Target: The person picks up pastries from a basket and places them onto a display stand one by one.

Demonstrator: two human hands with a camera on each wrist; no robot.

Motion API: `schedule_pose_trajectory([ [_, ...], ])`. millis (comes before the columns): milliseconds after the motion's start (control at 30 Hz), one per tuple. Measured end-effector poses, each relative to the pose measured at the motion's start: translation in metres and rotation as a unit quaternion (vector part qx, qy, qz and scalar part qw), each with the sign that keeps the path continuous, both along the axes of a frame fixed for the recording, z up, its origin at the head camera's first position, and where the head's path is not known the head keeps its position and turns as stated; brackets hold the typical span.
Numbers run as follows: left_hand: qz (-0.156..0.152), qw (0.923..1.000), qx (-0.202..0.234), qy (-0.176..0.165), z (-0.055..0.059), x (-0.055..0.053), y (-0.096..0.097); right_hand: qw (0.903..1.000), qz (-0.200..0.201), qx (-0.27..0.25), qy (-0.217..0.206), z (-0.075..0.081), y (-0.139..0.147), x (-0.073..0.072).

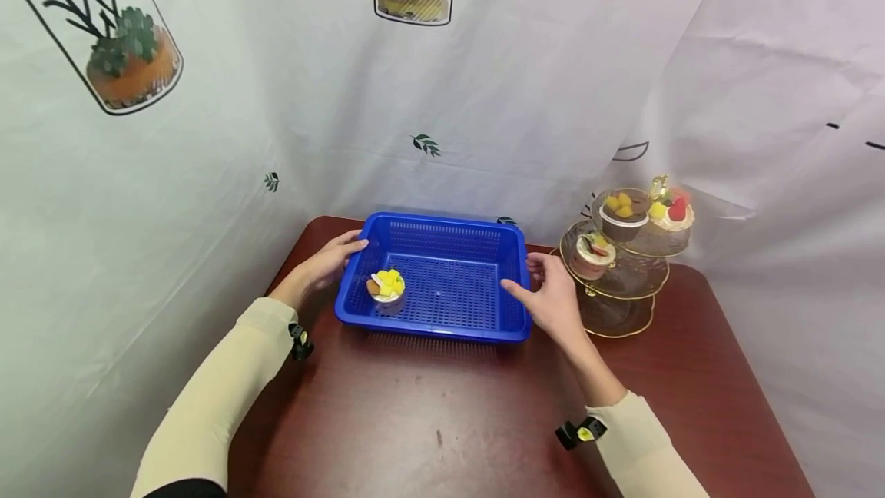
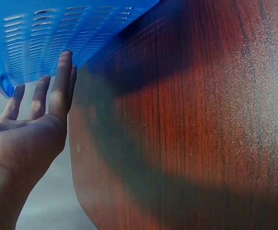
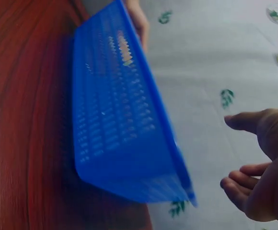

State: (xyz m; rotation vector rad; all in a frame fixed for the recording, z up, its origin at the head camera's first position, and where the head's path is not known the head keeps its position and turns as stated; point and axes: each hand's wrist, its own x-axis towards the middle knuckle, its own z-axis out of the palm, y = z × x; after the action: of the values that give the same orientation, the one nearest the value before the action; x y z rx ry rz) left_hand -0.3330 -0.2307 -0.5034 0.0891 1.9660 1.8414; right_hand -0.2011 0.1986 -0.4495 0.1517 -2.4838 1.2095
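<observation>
A blue plastic basket (image 1: pixel 442 329) with slotted walls is over the back of the table. Inside it, at the left, stands a small dessert cup (image 1: pixel 387 289) topped with yellow cubes. My left hand (image 1: pixel 328 261) grips the basket's left rim, thumb over the rim and fingers against the outer wall, as the left wrist view (image 2: pixel 33 124) also has it. My right hand (image 1: pixel 553 298) is at the basket's right end, thumb and fingers spread either side of the rim. In the right wrist view that hand (image 3: pixel 268 163) is apart from the basket (image 3: pixel 124 143).
Right of my right hand stands a gold-rimmed tiered stand (image 1: pixel 615 283). It bears a dark fruit cup (image 1: pixel 622 217), a cream-topped dessert (image 1: pixel 672 215) and a pink-and-white cup (image 1: pixel 593 258). A printed white cloth (image 1: pixel 484 98) hangs behind the reddish-brown table (image 1: pixel 415 421).
</observation>
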Motion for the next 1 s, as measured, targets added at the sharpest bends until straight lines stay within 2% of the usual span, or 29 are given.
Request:
schedule_pose_trajectory([
  [133, 0.001, 1.0000, 0.001, 0.003, 0.000, 0.000, 0.000, 0.9984, 0.049, 0.026, -0.013, -0.004, -0.019, -0.012],
  [300, 0.006, 0.9999, -0.006, 0.006, -0.001, 0.000, 0.001, 0.9936, 0.104, 0.033, -0.030, -0.008, -0.040, -0.026],
  [600, 0.012, 0.9998, -0.009, 0.010, 0.000, -0.002, 0.002, 0.9753, 0.191, 0.034, -0.106, -0.015, -0.082, -0.046],
  [733, 0.013, 0.9998, -0.011, 0.009, 0.001, -0.001, 0.002, 0.9665, 0.221, 0.030, -0.127, -0.019, -0.104, -0.052],
  [1000, 0.009, 0.9999, -0.006, 0.005, -0.001, 0.001, 0.002, 0.9550, 0.257, 0.049, -0.140, -0.029, -0.144, -0.061],
])
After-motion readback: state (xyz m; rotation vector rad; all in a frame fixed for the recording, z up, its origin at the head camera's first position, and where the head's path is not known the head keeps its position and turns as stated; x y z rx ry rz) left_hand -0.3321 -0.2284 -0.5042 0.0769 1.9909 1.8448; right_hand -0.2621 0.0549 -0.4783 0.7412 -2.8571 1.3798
